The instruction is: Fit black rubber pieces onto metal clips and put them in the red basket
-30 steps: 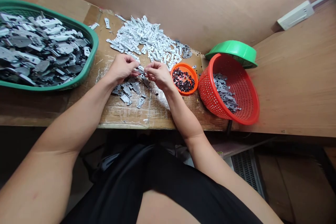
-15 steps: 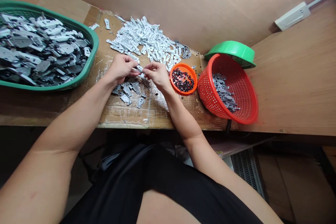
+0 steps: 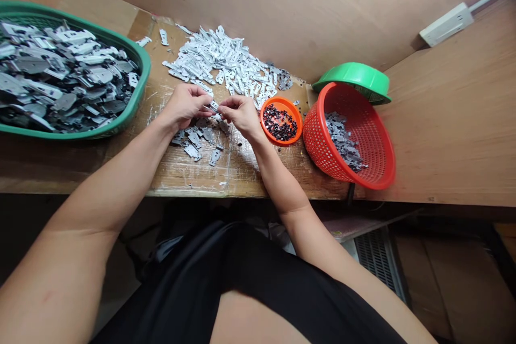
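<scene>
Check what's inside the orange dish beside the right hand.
The orange dish holds many small, dark, shiny pieces, with some bare orange showing among them. Whatever lies beneath the top pieces is covered.

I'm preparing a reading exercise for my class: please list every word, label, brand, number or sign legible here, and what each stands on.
None: no text can be read anywhere in this view.
Power strip: socket holes show, but any lettering is too small to read.
Held metal part: too small to tell whether it is marked.
Green basket, orange dish, red basket: no lettering visible.
</scene>
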